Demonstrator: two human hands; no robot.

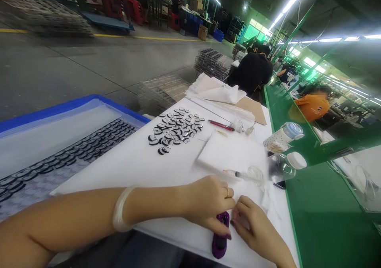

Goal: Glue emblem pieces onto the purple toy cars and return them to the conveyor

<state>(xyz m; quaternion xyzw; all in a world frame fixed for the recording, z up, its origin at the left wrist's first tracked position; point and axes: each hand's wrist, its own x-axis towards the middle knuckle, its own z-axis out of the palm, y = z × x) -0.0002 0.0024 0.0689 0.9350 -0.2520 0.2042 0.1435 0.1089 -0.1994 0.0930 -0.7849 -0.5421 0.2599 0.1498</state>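
Gripping a purple tool [220, 240] on the white desk [143, 164], left hand [208, 202] is clenching it while right hand [253, 228], fingers curled, is touching its side

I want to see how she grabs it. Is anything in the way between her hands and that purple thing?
Nothing visible is. The left hand already lies on top of the purple tool, fingers curled over it. The right hand sits just beside it, fingertips at its upper end, with only the white sheet underneath.
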